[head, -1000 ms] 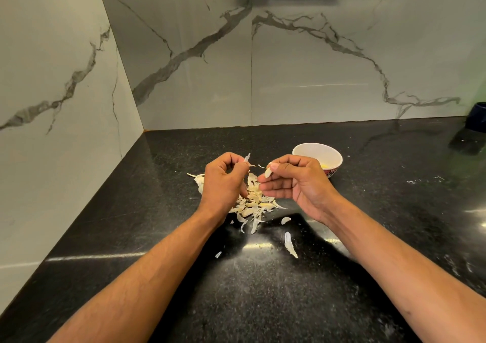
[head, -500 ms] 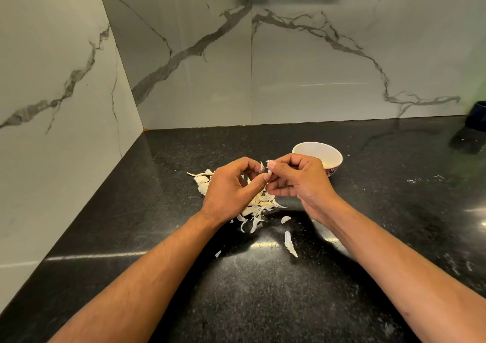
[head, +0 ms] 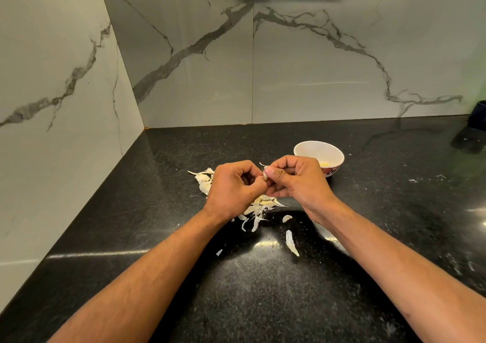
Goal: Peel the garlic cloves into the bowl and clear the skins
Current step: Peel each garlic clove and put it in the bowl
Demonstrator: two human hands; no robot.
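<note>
Two bare forearms reach in from the near edge across the countertop [head: 263, 303], a black stone slab, polished and finely speckled, which catches streaks of light. Nearest lie a few loose skins [head: 292, 240], thin, curled and papery white, probably strays from the peeling. Just beyond them sits the main skin pile [head: 259, 205], a dry flaky heap partly hidden under the hands, which work directly over it so that what comes off drops in one place for clearing later. The left hand [head: 234, 187] is curled tight, its fingertips pinching at the garlic clove [head: 265, 175], a small pale lump with a wisp of skin sticking up. The right hand [head: 294, 182] grips that same clove between thumb and bent fingers, likely steadying it while the other hand strips it. Just right of the hands and farther off stands the bowl [head: 307, 149], small, round, white inside, with a patterned red outside; something pale yellow lies in it, close enough for an easy drop. Behind rise glossy grey-veined marble walls [head: 315, 66].
</note>
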